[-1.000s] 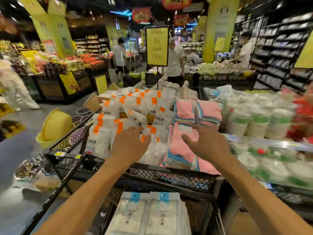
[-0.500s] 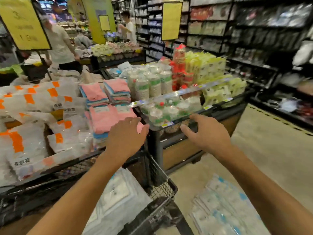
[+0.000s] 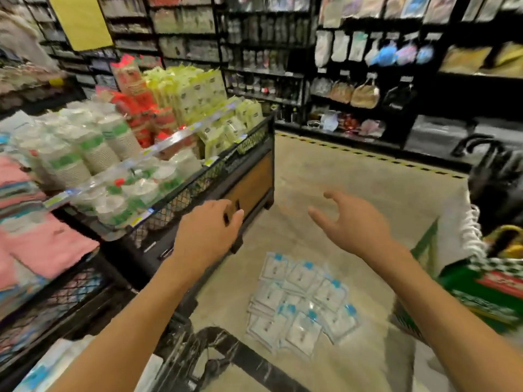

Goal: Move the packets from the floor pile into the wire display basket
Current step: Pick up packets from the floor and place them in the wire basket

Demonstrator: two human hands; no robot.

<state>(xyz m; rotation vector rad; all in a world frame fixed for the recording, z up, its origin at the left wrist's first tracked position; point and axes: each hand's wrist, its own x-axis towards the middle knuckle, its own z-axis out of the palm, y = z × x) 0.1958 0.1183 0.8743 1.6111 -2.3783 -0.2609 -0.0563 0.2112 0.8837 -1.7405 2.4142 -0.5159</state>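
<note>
Left hand (image 3: 209,236): fingers loosely curled, empty, held in front of the black mesh display stand (image 3: 226,168). Right hand (image 3: 353,224): fingers spread, empty, raised above the floor. The packets (image 3: 300,304) lie piled on the floor below both hands.

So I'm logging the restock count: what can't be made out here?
- Packets on the floor: overlapping, count unclear; print too small.
- Wire basket: cut off by the bottom edge, the left arm crosses it.
- Shelf goods: blurred in the head view.
</note>
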